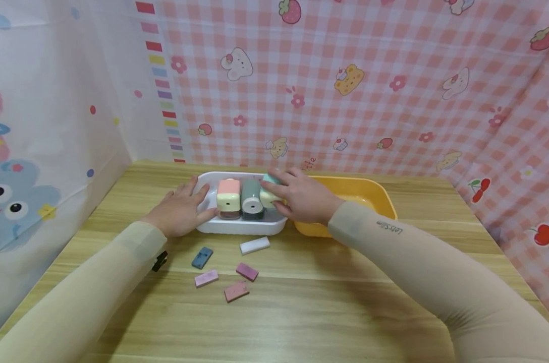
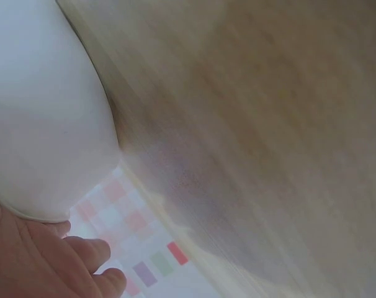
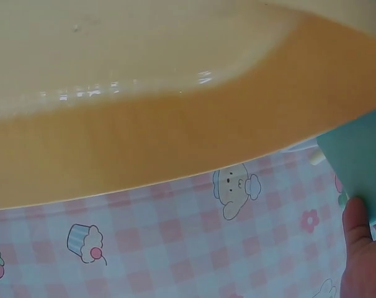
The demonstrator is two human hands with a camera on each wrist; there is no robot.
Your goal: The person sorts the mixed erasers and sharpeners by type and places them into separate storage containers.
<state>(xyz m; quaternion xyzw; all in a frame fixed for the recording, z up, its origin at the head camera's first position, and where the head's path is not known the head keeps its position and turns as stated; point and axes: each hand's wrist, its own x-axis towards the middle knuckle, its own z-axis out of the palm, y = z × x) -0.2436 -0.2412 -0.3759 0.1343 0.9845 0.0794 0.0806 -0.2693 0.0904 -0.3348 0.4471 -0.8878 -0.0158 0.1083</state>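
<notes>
A white tray point(image 1: 238, 229) holds a row of desktop pencil sharpeners. The pink and cream sharpener point(image 1: 229, 195) stands beside the grey-green sharpener point(image 1: 252, 194). At the tray's right end, my right hand point(image 1: 299, 194) grips a mint and cream pencil sharpener point(image 1: 268, 198), partly hidden under the fingers. One finger lies along its mint side point(image 3: 352, 158) in the right wrist view. My left hand point(image 1: 181, 209) rests on the tray's left end with fingers spread, the thumb reaching over the near rim. The left wrist view has the tray's white outer wall point(image 2: 45, 112) beside those fingers.
A yellow tray point(image 1: 379, 194) sits right of the white one, under my right wrist. On the wooden table in front lie small eraser-like blocks: white point(image 1: 255, 245), dark blue point(image 1: 202, 257), light pink point(image 1: 206, 278), magenta point(image 1: 247, 271) and salmon point(image 1: 236, 291). A checked cloth point(image 1: 329, 116) hangs behind.
</notes>
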